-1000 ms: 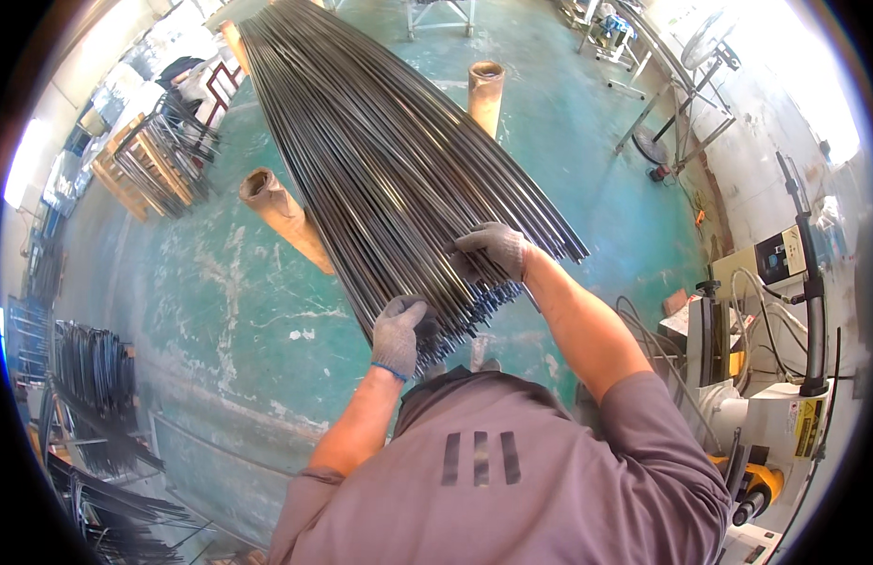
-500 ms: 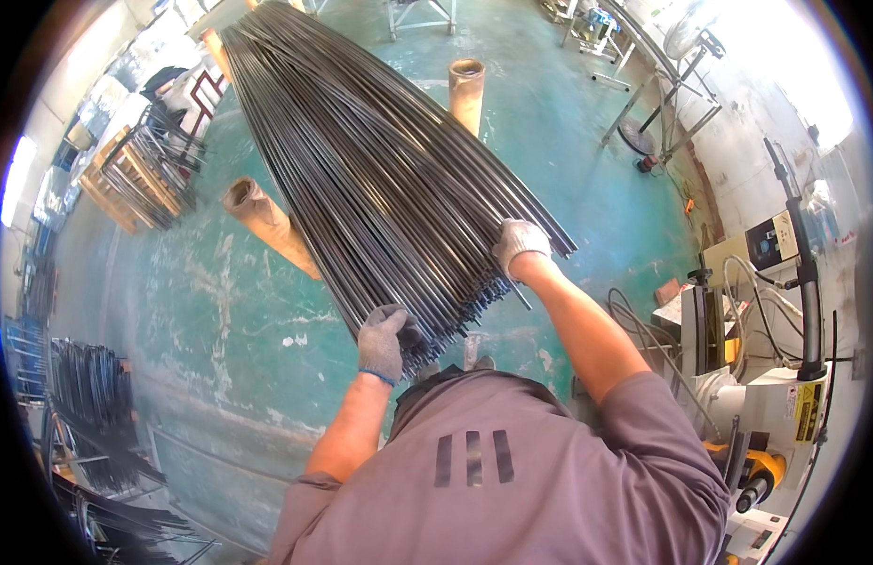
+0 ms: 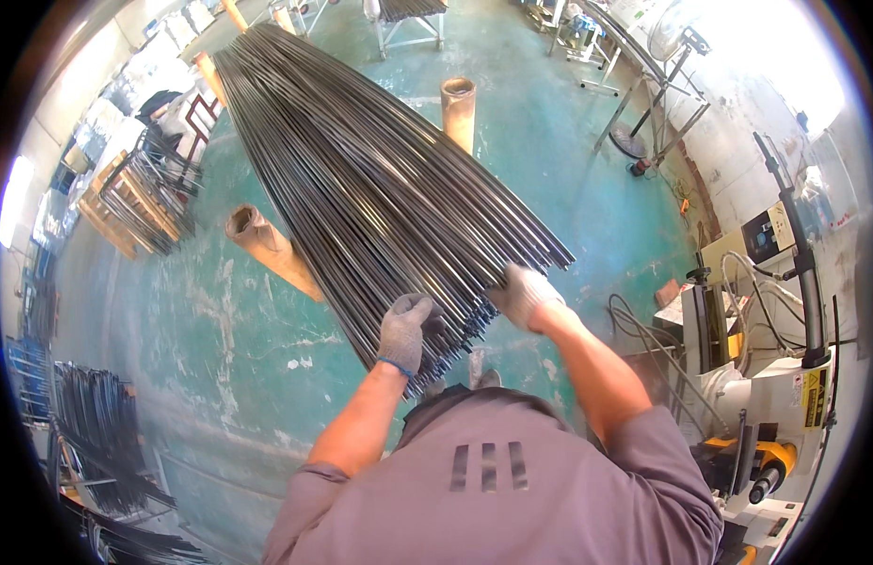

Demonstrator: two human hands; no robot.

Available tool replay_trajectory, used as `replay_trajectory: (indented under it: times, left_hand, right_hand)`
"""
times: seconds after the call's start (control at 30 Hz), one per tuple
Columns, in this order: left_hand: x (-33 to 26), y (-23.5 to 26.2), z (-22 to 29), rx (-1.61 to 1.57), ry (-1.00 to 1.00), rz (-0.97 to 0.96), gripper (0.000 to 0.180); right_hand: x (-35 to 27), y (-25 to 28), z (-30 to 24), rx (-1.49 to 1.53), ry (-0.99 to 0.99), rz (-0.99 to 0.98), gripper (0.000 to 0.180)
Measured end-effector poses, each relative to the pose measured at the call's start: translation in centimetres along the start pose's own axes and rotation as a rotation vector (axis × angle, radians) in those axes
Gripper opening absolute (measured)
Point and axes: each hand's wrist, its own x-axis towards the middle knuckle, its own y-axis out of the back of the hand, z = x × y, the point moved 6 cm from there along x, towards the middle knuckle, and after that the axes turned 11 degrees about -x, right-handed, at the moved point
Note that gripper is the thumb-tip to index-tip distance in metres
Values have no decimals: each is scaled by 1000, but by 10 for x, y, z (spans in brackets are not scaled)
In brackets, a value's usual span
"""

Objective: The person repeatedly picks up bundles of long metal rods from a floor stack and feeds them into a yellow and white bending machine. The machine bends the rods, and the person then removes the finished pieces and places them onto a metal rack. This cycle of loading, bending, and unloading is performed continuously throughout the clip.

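A long, thick bundle of dark metal tubes (image 3: 352, 179) stretches away from me toward the far left. Their uneven near ends lie just in front of my body. My left hand (image 3: 403, 337), in a grey knit glove with a blue cuff edge, is curled over the tubes near the left part of those ends; its fingertips are partly hidden. At the right part of the ends, my right hand (image 3: 525, 297), in a pale glove, is closed against the tubes, with its fingers mostly turned out of sight.
Brown hollow posts, one on the left (image 3: 276, 256) and one on the right (image 3: 459, 121), flank the bundle. At right stands a machine (image 3: 775, 414) with hoses and cables. Bent dark frames (image 3: 149, 193) and stacked dark rods (image 3: 96, 414) stand at left. A fan (image 3: 672, 38) is at the far right.
My left hand has moved right and inward over the tubes. My right hand has come lower and nearer the tube ends. A single tube that stuck out near it no longer shows.
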Motion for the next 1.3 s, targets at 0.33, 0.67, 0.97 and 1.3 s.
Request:
replay_trajectory:
  times: [0.33, 0.67, 0.97, 1.3]
  left_hand:
    - [87, -33, 11, -451, 313, -218, 42]
    - [25, -80, 3, -525, 318, -197, 19]
    - [-56, -158, 30, -538, 255, -389, 1]
    - [-116, -281, -82, -313, 378, -785, 15]
  right_hand:
    - [-350, -95, 144, -172, -623, -196, 21]
    - [-377, -147, 148, -158, -730, 512, 14]
    - [-553, -286, 281, -138, -1059, 392, 12]
    - [-605, -401, 304, 1988, -1215, 1483, 23]
